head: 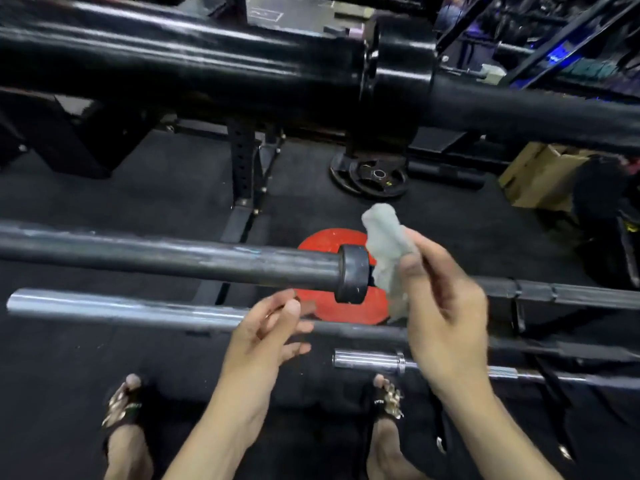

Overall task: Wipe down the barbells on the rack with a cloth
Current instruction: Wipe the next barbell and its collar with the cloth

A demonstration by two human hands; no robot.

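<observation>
Thick black bar (207,60): the largest thing in view, running from 9 o'clock to 3 o'clock across the top, with a wide black collar (398,74) at about 1 o'clock.
Floor (138,188): dark matting under everything.
Dark barbell (173,259): crosses the middle from 9 o'clock toward the centre, its sleeve ending in a black ring (353,273) just left of the cloth; its shaft runs on toward 3 o'clock behind the right hand.
Silver barbell (121,308): lies below and nearer than the dark one, from 9 o'clock inward, and passes behind the left hand.
Chrome bar (370,362): short shiny sleeve at about 5 o'clock, partly hidden by the right wrist.
Red plate (322,244): flat on the floor at the centre, behind the black ring and the cloth.
Black plate (377,178): on the floor at 12 to 1 o'clock of the red one.
Cardboard box (540,174): at 3 o'clock, on the floor.
Right hand (446,306): raised right of centre, fingers curled round the cloth.
Left hand (270,330): below centre, fingers loosely spread, gripping nothing, in front of the silver barbell; contact cannot be told.
Cloth (388,247): pale, bunched, sticking up from the right hand, just right of the black ring; contact with the bar cannot be told.
Feet (124,403): in sandals at 7 and 5 o'clock.
</observation>
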